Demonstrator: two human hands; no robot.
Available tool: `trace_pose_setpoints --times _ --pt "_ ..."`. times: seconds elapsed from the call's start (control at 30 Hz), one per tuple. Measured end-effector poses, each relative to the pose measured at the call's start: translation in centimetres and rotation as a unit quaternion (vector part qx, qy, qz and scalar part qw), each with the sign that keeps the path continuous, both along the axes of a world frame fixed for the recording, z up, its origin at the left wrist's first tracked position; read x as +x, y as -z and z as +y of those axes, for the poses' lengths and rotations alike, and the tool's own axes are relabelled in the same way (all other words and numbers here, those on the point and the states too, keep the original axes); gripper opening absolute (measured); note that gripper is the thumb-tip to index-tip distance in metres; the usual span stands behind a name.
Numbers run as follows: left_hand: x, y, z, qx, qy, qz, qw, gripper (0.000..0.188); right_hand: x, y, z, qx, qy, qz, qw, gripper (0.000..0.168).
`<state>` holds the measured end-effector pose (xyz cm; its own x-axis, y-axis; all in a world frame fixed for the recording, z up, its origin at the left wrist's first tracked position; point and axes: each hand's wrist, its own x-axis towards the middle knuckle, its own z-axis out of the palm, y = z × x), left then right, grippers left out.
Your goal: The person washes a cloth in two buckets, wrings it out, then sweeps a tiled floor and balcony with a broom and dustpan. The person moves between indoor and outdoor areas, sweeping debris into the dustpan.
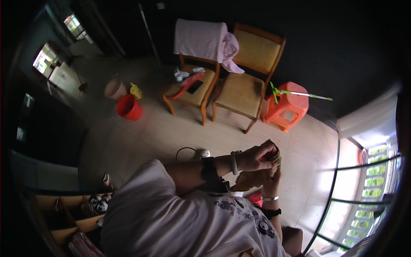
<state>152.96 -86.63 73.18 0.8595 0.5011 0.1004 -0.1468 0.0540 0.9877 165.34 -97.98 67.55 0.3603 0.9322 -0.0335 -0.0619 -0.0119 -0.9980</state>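
My left hand [255, 158], reaching in from the left with a pale bangle at the wrist, pinches the upper edge of a crumpled olive-brown cloth [249, 181]. Just below it my right hand [271, 180], with a silvery bracelet, grips the same cloth. The two hands are close together in front of my body. One part of the cloth sticks up past my left fingers, and a browner part hangs to the left, below my left wrist. My fingers partly hide the cloth, so its exact kind cannot be told.
Two wooden chairs [239, 91] with padded seats stand ahead, a pink towel [200, 38] over one backrest. Right of them is an orange plastic stool [293, 101] with a green-headed squeegee [289, 92]. A red bucket [129, 107] stands left; a wooden shoe rack [64, 236] is lower left.
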Motion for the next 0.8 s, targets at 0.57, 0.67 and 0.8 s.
trace_pose_setpoints --times 0.57,0.67,0.8 --pt "-36.2 6.2 19.1 -0.007 -0.477 0.183 0.86 0.017 2.9 4.5 36.5 -0.053 -0.036 -0.396 0.916 0.04" --pt "-43.1 9.7 15.5 -0.066 -0.587 0.248 0.768 0.015 8.3 9.0 42.7 -0.104 -0.111 -0.553 0.819 0.046" --pt "-49.0 20.1 2.9 -0.016 -0.656 0.437 0.615 0.018 3.5 11.5 49.7 -0.07 -0.304 -0.55 0.775 0.044"
